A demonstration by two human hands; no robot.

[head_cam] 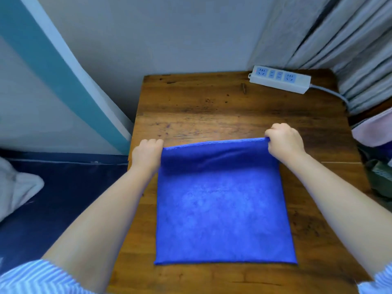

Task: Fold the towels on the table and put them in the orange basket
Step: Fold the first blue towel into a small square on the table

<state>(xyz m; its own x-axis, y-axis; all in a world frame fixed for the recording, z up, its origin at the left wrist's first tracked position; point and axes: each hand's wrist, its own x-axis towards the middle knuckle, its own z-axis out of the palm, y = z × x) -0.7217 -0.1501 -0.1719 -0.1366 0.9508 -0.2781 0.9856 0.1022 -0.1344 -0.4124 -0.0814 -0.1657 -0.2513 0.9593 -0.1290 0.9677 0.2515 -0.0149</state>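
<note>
Blue towel [222, 211] was gripped at both far corners: far-L corner was pinched by the left hand [146, 154], far-R corner by the right hand [285, 141], fingers curled round the cloth. Far edge was held lifted w/ a sag between the hands; rest of the towel lay flat on the wooden table [191, 107], near edge squared. Beyond the towel, at the table's far-R corner, a white power strip [280, 79] was laid beside grey curtains [339, 39].
</note>
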